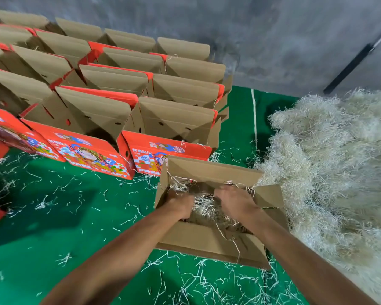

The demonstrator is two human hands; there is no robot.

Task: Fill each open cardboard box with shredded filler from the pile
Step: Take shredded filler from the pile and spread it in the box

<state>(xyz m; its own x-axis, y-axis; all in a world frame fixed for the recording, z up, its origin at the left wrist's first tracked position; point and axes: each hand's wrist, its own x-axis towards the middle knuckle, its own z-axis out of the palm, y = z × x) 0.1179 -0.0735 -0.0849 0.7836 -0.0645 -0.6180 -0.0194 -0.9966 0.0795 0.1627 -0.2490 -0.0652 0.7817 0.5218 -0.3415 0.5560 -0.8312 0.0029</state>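
Inside open box (pixel 209 236) | left grip (pixel 180 204), right grip (pixel 235 199) clutching filler (pixel 204 205)

Both forearms reach fwd, bare. L hand (pixel 180 202) & R hand (pixel 234 198) palms down, side by side, fingers curled downward; fingertips hidden.

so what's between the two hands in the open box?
Head view: shredded filler bunched between the left hand and right hand, inside the open box.

two bare forearms, the left hand (pixel 180 204) and right hand (pixel 234 198) ungloved, no sleeves showing.
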